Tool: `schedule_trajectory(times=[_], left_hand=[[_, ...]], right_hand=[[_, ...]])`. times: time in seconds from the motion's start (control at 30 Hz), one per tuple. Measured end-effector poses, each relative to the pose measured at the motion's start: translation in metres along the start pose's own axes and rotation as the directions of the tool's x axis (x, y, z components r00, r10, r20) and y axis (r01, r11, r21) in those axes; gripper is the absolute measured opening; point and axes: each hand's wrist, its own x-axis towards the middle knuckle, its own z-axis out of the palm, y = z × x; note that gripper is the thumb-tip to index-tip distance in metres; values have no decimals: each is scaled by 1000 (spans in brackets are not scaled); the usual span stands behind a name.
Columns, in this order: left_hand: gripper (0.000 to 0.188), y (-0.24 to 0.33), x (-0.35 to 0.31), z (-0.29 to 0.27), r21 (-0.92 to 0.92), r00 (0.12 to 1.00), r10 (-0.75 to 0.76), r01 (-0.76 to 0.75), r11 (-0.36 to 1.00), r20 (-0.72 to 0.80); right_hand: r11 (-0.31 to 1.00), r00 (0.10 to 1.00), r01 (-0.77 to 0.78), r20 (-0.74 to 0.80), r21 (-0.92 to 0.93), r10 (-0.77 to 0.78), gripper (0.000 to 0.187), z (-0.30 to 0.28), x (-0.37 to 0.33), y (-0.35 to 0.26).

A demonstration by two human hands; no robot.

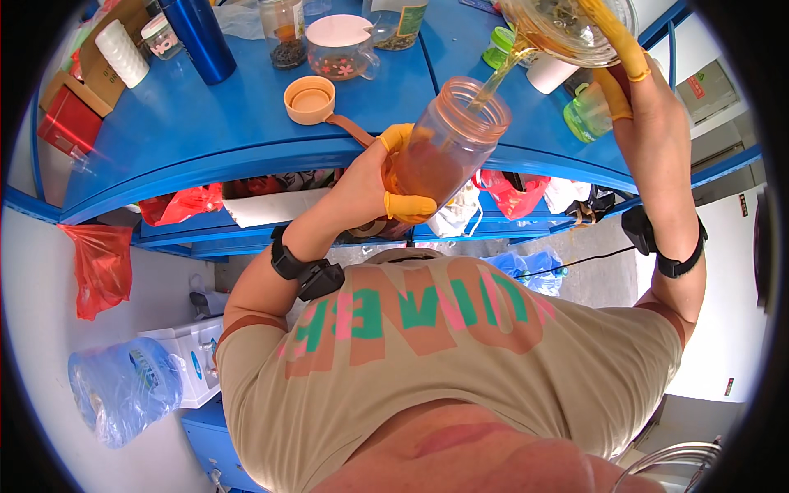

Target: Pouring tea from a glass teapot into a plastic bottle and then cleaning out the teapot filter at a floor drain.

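Left of upper centre, a peach lid [310, 100] with a brownish strap [349, 130] lies on the blue desk [234, 119]. The left grip [371, 179], yellow covers on its fingers, is wrapped round a bottle [448, 156] at upper centre: clear, uncapped, peach at the threaded neck, leaning right, brownish liquid inside. The bottle sits right of the palm, its neck above the fingers. At upper right, a tipped glass pot [571, 31] sends an amber stream [496, 76] into its mouth; the right grip [645, 94], also yellow-covered, clasps the pot's right side.
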Motion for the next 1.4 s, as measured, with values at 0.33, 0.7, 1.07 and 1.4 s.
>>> schedule_trajectory(times=[0.33, 0.7, 1.07, 1.4], left_hand=[[86, 2, 2, -4, 23, 1000, 25, -25, 999, 3], [86, 1, 5, -6, 25, 999, 44, -45, 999, 20], [91, -2, 5, -8, 27, 998, 60, -61, 998, 29], [91, 0, 4, -4, -4, 996, 71, -71, 997, 49]], right_hand=[[999, 999, 31, -21, -43, -32, 43, 9, 6, 2], [988, 986, 153, -61, -7, -153, 43, 31, -6, 44], [981, 984, 170, -39, -90, -174, 32, 28, -11, 32], [963, 964, 258, -52, -74, -263, 36, 30, -16, 32]])
